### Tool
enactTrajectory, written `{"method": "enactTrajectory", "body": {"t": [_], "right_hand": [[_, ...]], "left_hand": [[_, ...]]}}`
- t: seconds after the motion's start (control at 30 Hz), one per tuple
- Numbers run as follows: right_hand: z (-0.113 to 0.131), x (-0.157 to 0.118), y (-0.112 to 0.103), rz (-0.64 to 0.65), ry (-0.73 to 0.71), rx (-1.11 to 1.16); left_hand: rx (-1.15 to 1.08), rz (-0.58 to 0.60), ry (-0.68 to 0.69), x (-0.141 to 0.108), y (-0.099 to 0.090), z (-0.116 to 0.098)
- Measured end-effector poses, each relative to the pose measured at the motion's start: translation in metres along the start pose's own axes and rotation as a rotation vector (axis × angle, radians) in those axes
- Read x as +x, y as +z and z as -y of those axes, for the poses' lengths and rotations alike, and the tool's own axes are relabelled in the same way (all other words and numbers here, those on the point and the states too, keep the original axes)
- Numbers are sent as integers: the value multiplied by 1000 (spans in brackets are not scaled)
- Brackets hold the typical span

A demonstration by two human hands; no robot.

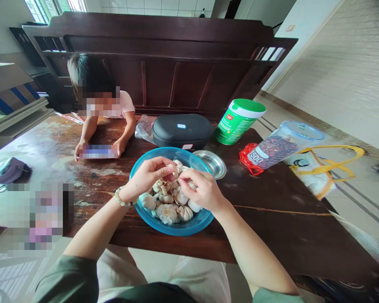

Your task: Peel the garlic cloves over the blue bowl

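A blue bowl full of garlic bulbs stands near the front edge of the dark wooden table. Above the bowl's left half, my left hand pinches a piece of garlic between thumb and fingers, a beaded bracelet round the wrist. My right hand meets it from the right, its bent fingertips pressed together at the same piece. Just behind the bowl's right rim is a shallow metal dish.
Behind the bowl lies a black case. A green tin and a clear jar stand right of it. Across the table at the left, a person holds a phone-like device. A cap lies far left.
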State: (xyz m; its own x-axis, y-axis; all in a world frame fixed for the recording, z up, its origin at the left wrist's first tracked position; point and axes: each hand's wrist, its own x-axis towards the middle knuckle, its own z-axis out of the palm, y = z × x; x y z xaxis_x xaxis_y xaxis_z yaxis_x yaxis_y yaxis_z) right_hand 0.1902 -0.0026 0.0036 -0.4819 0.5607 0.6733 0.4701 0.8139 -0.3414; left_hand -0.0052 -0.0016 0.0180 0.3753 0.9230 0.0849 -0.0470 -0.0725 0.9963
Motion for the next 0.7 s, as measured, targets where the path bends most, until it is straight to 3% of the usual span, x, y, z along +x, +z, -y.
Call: {"method": "enactTrajectory", "body": {"t": [0.2, 0.5, 0.7], "right_hand": [[0, -1, 1, -45, 57, 42], [0, 1, 0, -111, -51, -71], [-2, -1, 1, -169, 66, -96]], "left_hand": [[4, 76, -35, 1, -1, 2], [54, 197, -69, 1, -4, 4], [41, 223, -90, 1, -2, 2]]}}
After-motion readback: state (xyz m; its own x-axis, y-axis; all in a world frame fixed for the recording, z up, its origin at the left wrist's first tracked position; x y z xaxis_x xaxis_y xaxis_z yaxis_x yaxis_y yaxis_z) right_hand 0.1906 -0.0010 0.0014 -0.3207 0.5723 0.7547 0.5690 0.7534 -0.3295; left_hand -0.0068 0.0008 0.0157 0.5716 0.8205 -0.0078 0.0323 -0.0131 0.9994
